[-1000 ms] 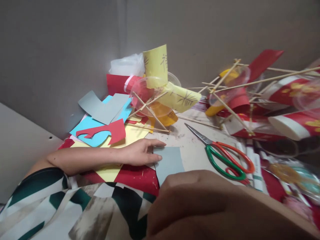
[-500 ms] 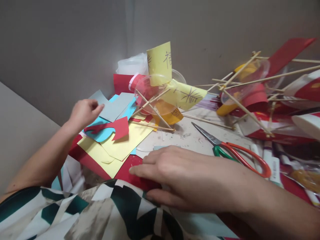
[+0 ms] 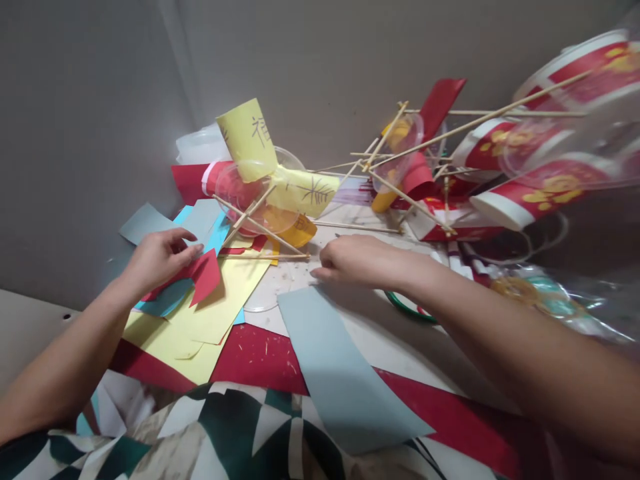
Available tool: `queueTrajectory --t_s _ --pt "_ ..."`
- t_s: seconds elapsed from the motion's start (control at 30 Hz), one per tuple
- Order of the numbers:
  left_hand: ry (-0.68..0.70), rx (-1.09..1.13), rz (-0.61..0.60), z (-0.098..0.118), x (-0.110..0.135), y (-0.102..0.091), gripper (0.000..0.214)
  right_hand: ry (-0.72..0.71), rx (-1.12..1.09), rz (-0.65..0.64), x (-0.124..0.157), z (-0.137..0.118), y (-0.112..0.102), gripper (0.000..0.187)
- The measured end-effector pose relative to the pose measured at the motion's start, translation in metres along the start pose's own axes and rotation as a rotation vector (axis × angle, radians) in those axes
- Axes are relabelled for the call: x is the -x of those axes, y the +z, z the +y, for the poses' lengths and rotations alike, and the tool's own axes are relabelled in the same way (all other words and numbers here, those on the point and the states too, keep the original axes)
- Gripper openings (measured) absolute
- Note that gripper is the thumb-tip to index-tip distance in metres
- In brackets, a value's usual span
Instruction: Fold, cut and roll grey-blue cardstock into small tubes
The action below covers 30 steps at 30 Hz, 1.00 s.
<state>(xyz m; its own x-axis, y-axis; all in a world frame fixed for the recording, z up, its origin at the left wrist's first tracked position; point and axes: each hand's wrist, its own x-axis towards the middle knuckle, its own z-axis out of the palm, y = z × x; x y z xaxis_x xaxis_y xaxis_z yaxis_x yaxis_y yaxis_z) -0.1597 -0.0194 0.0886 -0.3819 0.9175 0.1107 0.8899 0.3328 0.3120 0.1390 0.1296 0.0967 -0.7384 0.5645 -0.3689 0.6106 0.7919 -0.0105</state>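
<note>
My left hand lies on the paper pile at the left, its curled fingers closed on the edge of a red paper cutout. That cutout sits on blue paper and yellow sheets. Palm down on the white tabletop rests my right hand, fingers pointing left and holding nothing. It covers most of the scissors; only a green handle loop shows under the wrist. A long grey-blue paper strip lies just in front of this hand.
A clear cup with yellow paper blades and wooden skewers stands behind the papers. More skewers and red paper cups crowd the right back. Grey paper pieces lie far left. Grey walls close the corner. Red paper lies near me.
My right hand has moved away from me, off the grey-blue strip, to the spot over the scissors. My left hand has shifted from the grey paper onto the red cutout. The view has swung right.
</note>
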Motion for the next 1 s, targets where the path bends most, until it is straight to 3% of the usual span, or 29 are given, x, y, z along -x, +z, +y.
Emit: queueTrajectory --t_s 0.1,0.27,0.6,0.73,1.0 --pt "0.095 0.092 -0.155 0.009 -0.012 0.011 0.05 0.082 -0.134 0.148 -0.013 0.01 0.018 0.029" --pt "0.216 -0.003 -0.123 0.01 -0.027 0.027 0.051 0.139 -0.236 0.286 -0.026 0.011 0.036 0.031" --pt "0.285 -0.013 -0.004 0.018 -0.032 0.035 0.042 0.065 -0.327 0.388 -0.038 0.019 0.05 0.026" --pt "0.361 -0.005 -0.005 0.018 -0.035 0.039 0.03 0.027 -0.339 0.423 -0.038 0.021 0.057 0.032" --pt "0.387 0.017 -0.029 0.018 -0.04 0.044 0.026 -0.04 -0.308 0.426 -0.038 0.023 0.059 0.027"
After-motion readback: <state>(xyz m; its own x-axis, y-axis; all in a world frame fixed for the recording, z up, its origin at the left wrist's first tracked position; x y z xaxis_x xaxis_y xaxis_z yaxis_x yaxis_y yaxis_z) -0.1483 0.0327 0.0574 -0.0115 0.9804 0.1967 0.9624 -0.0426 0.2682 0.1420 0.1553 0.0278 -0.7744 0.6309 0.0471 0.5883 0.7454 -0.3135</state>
